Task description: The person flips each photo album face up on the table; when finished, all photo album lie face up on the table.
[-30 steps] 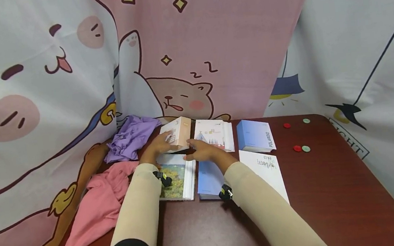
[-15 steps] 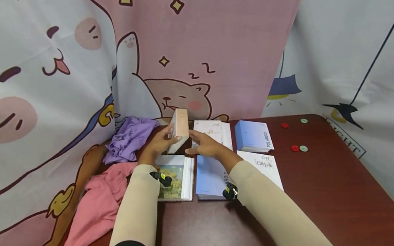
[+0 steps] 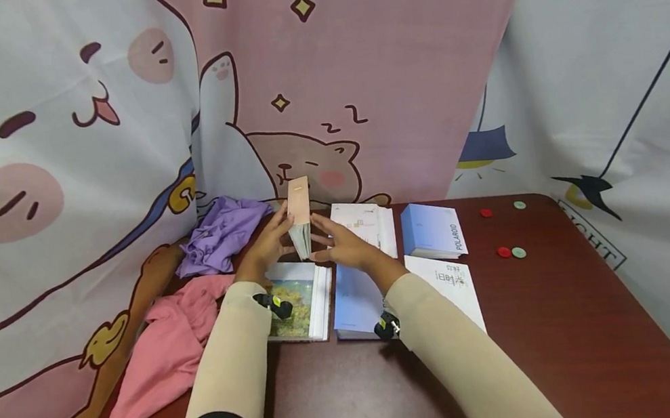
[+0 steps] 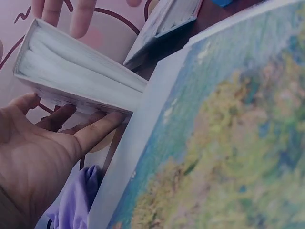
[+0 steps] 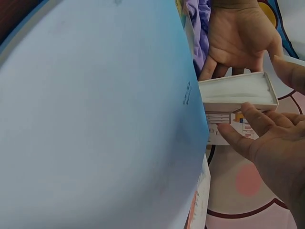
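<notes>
A thick photo album with a peach spine stands upright above the table, its page edges toward me. My left hand presses extended fingers against its left cover. On the other side, my right hand touches the cover with outstretched fingertips. The right wrist view shows the album's pale page edges between both hands. Below the hands lie an album with a painted landscape cover and a blue album, partly covered by the right arm. Behind the right hand lies a white album with a tent print.
Purple cloth and pink cloth lie at the left. A blue POLAROID album and a white album with dark lettering lie right of the hands. Red discs and pale green discs rest farther right.
The peach-spined album has risen from its tilted place on the table and turned upright between the hands. Its page edges now face me. The other albums have stayed in place.
</notes>
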The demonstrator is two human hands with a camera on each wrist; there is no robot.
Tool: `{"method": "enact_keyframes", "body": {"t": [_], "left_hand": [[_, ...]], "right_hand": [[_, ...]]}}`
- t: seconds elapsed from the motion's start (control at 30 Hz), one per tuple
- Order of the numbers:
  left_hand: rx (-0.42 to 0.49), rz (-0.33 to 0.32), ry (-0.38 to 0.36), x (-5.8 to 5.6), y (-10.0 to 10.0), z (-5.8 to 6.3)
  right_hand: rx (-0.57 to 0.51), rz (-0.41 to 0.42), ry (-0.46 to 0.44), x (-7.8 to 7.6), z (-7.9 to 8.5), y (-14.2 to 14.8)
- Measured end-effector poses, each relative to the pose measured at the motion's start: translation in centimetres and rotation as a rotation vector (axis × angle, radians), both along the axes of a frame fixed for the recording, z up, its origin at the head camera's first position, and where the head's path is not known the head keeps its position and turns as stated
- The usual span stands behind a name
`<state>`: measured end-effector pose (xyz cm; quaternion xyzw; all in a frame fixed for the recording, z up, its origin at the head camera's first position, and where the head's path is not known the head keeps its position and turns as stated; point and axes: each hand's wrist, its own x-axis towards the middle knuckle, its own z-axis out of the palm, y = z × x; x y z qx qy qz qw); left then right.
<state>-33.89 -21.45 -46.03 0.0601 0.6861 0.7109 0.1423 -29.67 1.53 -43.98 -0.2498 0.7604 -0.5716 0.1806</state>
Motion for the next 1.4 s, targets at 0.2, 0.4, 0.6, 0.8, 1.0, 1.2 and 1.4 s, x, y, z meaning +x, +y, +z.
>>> {"method": "enact_keyframes", "body": {"t": [0.2, 0.4, 0.6, 0.8, 1.0, 1.2, 1.4], "left_hand": [[0.015, 0.049, 0.011, 0.0, -0.2, 0.3], [-0.045, 0.082, 0.043, -0.4, -0.5, 0.3], [-0.190, 0.132, 0.091, -0.6, -1.1, 0.8], [-0.222, 0.157, 0.141, -0.3, -1.8, 1.6], [-0.356, 0.178, 0.165, -0.5, -2.6, 1.1], [-0.481, 0.166, 0.219, -0.9, -3.3, 0.2], [-0.606, 0.146, 0.216, -1.0, -4.1, -0.4]], "right_hand": [[0.021, 0.037, 0.017, 0.0, -0.2, -0.4], [0.044, 0.083, -0.046, -0.1, -0.8, -0.3], [0.116, 0.095, -0.032, 0.1, -0.8, 0.2], [0.180, 0.043, 0.022, 0.2, -0.4, 1.3], [0.232, -0.029, 0.044, 0.3, -0.2, 2.6], [0.310, -0.087, 0.098, 0.3, 0.0, 3.9], [0.358, -0.118, 0.133, 0.3, 0.7, 5.5]]}}
